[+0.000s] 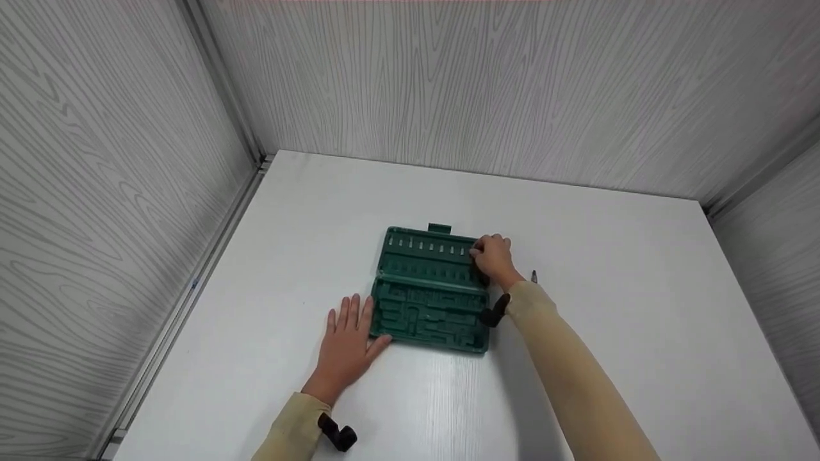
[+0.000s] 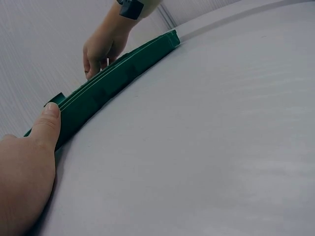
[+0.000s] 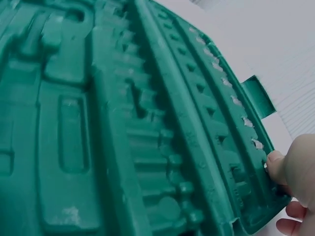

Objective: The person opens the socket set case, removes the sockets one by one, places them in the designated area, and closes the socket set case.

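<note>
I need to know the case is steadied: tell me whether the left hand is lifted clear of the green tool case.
No, the left hand lies flat on the table with its thumb against the green tool case.

Green moulded plastic tool case (image 1: 430,291), opened flat on white table (image 1: 640,307).

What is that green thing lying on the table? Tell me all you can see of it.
It is a dark green moulded plastic tool case, lying open and flat on the white table, both halves facing up. Its inside is shaped into empty recesses and a row of small slots along the far half. A small latch tab sticks out from the far edge. The left hand rests flat beside its near left corner, thumb against the edge; the right hand touches its far right corner with curled fingers.
</note>
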Demonstrator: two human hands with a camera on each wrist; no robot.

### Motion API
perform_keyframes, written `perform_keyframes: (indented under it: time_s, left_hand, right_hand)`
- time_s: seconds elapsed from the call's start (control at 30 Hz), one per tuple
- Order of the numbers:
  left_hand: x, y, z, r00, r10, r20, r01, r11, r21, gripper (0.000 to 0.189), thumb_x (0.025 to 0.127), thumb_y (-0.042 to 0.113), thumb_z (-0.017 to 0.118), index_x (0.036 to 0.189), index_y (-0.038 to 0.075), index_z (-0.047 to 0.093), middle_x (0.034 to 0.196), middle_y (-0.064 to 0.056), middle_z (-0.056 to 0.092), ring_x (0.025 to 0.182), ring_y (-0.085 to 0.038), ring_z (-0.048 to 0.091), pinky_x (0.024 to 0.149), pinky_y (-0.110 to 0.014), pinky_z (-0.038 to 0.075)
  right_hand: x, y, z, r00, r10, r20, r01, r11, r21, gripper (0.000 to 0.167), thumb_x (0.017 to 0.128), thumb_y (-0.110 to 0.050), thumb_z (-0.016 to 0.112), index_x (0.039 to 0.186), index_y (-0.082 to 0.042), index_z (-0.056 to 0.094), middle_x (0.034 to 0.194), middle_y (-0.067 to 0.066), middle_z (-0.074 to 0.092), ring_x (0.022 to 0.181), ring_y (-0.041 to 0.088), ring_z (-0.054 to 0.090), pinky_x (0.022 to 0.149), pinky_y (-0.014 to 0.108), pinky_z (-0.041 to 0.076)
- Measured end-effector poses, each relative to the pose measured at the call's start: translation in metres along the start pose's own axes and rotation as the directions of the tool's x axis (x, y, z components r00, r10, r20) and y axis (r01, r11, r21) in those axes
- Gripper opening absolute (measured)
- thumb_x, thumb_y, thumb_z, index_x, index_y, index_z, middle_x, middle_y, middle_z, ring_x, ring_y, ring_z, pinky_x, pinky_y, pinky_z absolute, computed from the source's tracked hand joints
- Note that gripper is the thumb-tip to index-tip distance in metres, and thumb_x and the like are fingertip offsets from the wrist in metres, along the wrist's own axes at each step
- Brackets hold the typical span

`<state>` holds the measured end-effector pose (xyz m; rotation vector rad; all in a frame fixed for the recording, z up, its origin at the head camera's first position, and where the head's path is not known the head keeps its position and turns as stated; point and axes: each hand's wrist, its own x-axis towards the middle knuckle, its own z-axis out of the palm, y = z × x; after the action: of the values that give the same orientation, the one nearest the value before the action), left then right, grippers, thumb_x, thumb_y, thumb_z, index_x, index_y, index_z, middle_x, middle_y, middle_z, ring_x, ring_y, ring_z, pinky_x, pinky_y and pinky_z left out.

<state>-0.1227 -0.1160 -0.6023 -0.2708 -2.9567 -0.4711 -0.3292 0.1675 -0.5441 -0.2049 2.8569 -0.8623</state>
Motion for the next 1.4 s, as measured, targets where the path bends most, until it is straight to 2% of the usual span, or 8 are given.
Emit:
perform_keyframes:
  time_s: [0.13,0.33,0.57,0.73,0.87,0.97,1.17,1.4]
  left_hand:
    - [0.001,0.000,0.000,1.000,0.004,0.006,-0.004,1.000,-0.004,0.082,0.092,0.064,0.029,0.149,0.007,0.018,0.152,-0.019,0.017,0.139,-0.034,0.011,0.109,-0.053,0.009]
    - [-0.001,-0.002,0.001,1.000,-0.002,0.027,0.002,1.000,-0.010,0.083,0.091,0.065,0.028,0.149,0.007,0.016,0.152,-0.018,0.015,0.140,-0.033,0.008,0.109,-0.053,0.007]
    - [0.000,-0.003,0.000,1.000,0.000,0.000,0.000,1.000,-0.002,0.081,0.092,0.064,0.029,0.149,0.007,0.018,0.151,-0.020,0.018,0.139,-0.034,0.011,0.109,-0.053,0.010]
    - [0.000,-0.002,0.000,1.000,0.010,-0.003,-0.010,1.000,0.004,0.081,0.092,0.064,0.029,0.149,0.007,0.017,0.151,-0.020,0.019,0.139,-0.035,0.012,0.109,-0.052,0.010]
    - [0.000,-0.003,0.001,1.000,0.012,0.000,-0.012,1.000,-0.005,0.081,0.092,0.063,0.029,0.149,0.007,0.016,0.151,-0.020,0.017,0.139,-0.034,0.011,0.109,-0.052,0.009]
    - [0.000,-0.004,0.002,1.000,0.008,0.010,-0.008,1.000,-0.008,0.081,0.092,0.063,0.029,0.150,0.007,0.014,0.152,-0.020,0.016,0.140,-0.034,0.009,0.109,-0.052,0.008]
    - [-0.001,-0.004,0.002,1.000,0.009,0.006,-0.009,1.000,-0.009,0.082,0.092,0.063,0.031,0.149,0.007,0.015,0.152,-0.020,0.016,0.139,-0.034,0.009,0.109,-0.053,0.007]
    - [-0.001,-0.003,0.002,1.000,0.007,0.014,-0.007,1.000,-0.010,0.082,0.092,0.064,0.030,0.150,0.007,0.015,0.152,-0.020,0.015,0.140,-0.034,0.008,0.109,-0.052,0.007]
  right_hand:
    - [-0.001,0.001,-0.005,1.000,0.031,-0.001,-0.031,0.996,0.087,0.022,0.097,-0.017,0.051,0.107,0.000,0.059,0.107,0.017,0.052,0.102,0.030,0.040,0.088,0.044,0.038]
    - [-0.007,0.006,-0.012,0.999,0.040,0.013,-0.042,0.987,0.156,0.022,0.096,-0.017,0.053,0.109,0.000,0.057,0.108,0.015,0.052,0.104,0.028,0.041,0.089,0.044,0.039]
    - [-0.015,0.023,-0.028,1.000,-0.012,-0.016,0.015,0.985,0.173,0.022,0.093,-0.015,0.057,0.105,0.003,0.060,0.103,0.017,0.057,0.094,0.028,0.050,0.078,0.040,0.043]
    - [-0.024,0.040,-0.044,1.000,0.027,0.002,-0.027,0.984,0.176,0.021,0.094,-0.016,0.057,0.106,0.001,0.060,0.105,0.016,0.057,0.094,0.027,0.049,0.077,0.037,0.043]
    - [-0.033,0.054,-0.057,0.997,0.069,0.022,-0.072,0.979,0.189,0.021,0.094,-0.017,0.056,0.108,-0.001,0.059,0.105,0.014,0.054,0.087,0.025,0.049,0.066,0.034,0.047]
    - [-0.039,0.065,-0.064,0.998,0.066,0.025,-0.069,0.978,0.196,0.022,0.094,-0.016,0.055,0.109,0.000,0.059,0.104,0.015,0.054,0.080,0.024,0.051,0.059,0.033,0.049]
    - [-0.050,0.086,-0.073,1.000,0.030,-0.009,-0.028,0.991,0.134,0.022,0.093,-0.013,0.055,0.106,0.004,0.061,0.104,0.018,0.057,0.089,0.027,0.051,0.070,0.036,0.043]
    - [-0.064,0.108,-0.077,1.000,0.020,0.018,-0.022,0.995,0.093,0.023,0.093,-0.011,0.056,0.106,0.007,0.061,0.106,0.022,0.056,0.097,0.034,0.052,0.077,0.042,0.045]
